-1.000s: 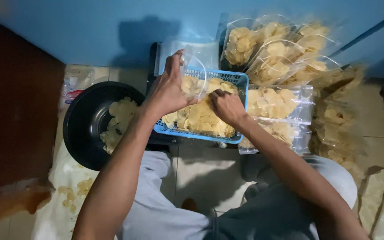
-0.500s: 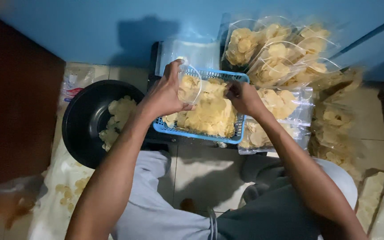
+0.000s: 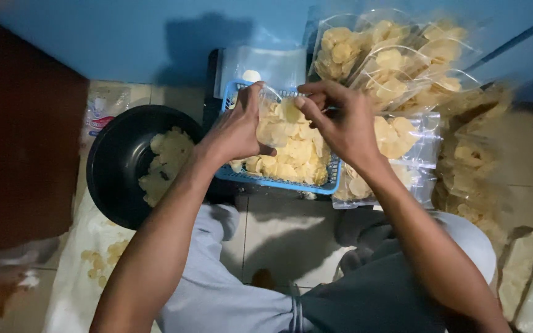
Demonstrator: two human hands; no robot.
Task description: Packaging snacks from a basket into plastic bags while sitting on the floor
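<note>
Left hand (image 3: pixel 237 131) grips the rim of a small clear bag (image 3: pixel 271 117) over the blue basket (image 3: pixel 334 176); right hand (image 3: pixel 340 120) pinches the bag's opposite edge, fingers curled shut on it.
Bag sits between both hands, partly loaded with pale yellow chips, mouth held apart, not sealed. Directly under the hands the basket holds one loose heap of chips (image 3: pixel 294 154), so plenty left to bag. Beyond and right of the right hand: filled bags (image 3: pixel 390 68) stacked against the blue wall, at least five or six visible, more blurred further right, exact count unclear. Just past the left hand, one flat stack of empty bags (image 3: pixel 266 65). Left of the left hand, one black bowl (image 3: pixel 109 166) with more chips on the floor. Looks mid-job.
</note>
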